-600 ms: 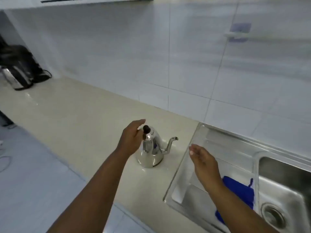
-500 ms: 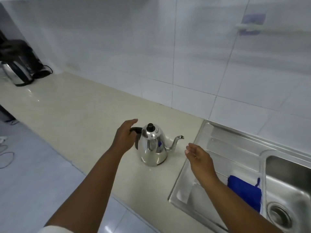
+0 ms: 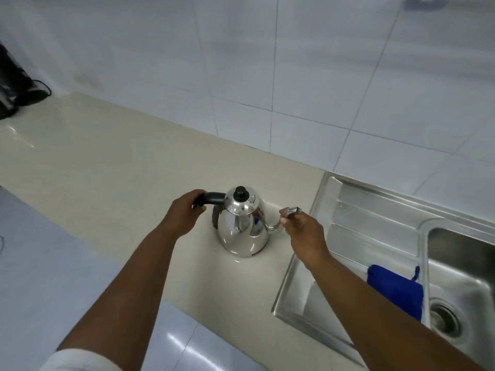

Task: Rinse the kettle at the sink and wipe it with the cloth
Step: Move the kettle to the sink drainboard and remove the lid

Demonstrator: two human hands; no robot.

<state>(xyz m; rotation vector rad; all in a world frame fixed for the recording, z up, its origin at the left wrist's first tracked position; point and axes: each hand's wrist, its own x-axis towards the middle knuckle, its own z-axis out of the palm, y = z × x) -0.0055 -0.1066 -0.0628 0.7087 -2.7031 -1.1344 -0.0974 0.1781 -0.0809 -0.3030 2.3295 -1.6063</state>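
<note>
The kettle [image 3: 242, 226] stands upright on the bench [image 3: 107, 167], just left of the sink [image 3: 375, 210]. The left hand [image 3: 182, 215] wraps its grip around the kettle's black handle [image 3: 213, 198]; the right hand [image 3: 304, 232] pinches the spout [image 3: 290, 211]. The blue cloth [image 3: 395, 289] lies on the sink's drainboard, right of the kettle.

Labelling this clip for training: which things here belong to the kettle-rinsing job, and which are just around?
Job: kettle, held by left hand and right hand; sink; blue cloth.
Just around: black appliance at the counter's far end; wall hook.
</note>
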